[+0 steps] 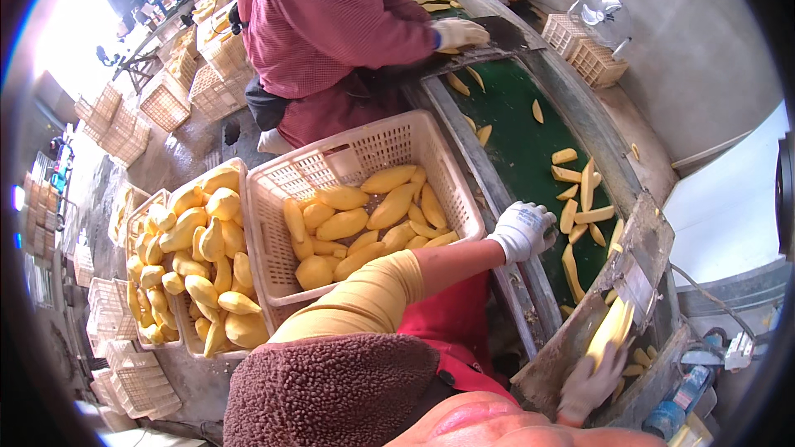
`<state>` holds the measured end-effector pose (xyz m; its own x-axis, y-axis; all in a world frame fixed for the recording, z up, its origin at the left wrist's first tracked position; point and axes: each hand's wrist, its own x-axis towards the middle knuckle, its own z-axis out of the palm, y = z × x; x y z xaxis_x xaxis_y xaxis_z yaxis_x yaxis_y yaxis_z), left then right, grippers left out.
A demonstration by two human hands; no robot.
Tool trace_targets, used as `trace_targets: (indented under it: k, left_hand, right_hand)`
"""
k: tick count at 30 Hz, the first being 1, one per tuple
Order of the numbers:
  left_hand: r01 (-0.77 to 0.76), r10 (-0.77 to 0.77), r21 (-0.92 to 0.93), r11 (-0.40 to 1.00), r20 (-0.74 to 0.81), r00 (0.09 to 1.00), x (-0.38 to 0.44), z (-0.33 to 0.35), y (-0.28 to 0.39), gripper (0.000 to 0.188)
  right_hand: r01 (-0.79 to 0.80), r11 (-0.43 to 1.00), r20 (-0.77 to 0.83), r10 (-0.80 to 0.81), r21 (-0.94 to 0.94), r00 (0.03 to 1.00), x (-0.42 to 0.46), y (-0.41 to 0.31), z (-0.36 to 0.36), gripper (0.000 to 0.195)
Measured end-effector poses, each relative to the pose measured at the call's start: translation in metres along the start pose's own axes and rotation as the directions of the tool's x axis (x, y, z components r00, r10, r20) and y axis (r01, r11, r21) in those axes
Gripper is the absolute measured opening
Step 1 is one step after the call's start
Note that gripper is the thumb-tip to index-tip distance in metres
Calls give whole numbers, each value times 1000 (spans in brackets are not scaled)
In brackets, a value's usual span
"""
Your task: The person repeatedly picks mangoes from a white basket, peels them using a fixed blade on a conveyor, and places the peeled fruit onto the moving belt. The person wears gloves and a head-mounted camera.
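Observation:
My left hand, in a white knit glove, is over the near side of a green conveyor belt. Its fingers curl down beside cut yellow pieces; whether they hold anything is hidden. At the lower right my right hand, gloved and blurred, grips a bundle of long yellow slices by a metal plate at the belt's end. Beside my left arm stands a plastic crate of peeled yellow tubers, apparently sweet potatoes.
Fuller crates of tubers stand at left. A co-worker in a red checked top works farther up the belt, a gloved hand over it. Metal rails edge the belt. A blue motor and cable lie at lower right; a fan stands by the wall.

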<state>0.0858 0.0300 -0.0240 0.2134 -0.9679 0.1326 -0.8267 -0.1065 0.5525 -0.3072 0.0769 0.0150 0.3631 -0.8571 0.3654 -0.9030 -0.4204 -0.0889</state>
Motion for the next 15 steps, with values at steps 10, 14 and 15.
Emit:
trace_targets:
  k: [10, 14, 15]
  left_hand:
    - [48, -50, 63, 997, 30, 998, 0, -3, 5, 41]
    - [46, -46, 44, 998, -8, 999, -1, 0, 5, 41]
    - [54, -53, 53, 997, -13, 998, 0, 1, 5, 41]
  right_hand:
    - [38, 999, 20, -38, -11, 999, 169, 14, 62, 48]
    - [-53, 979, 206, 11, 199, 978, 182, 41, 66, 52]
    - [-121, 943, 262, 37, 310, 964, 191, 50, 71, 54]
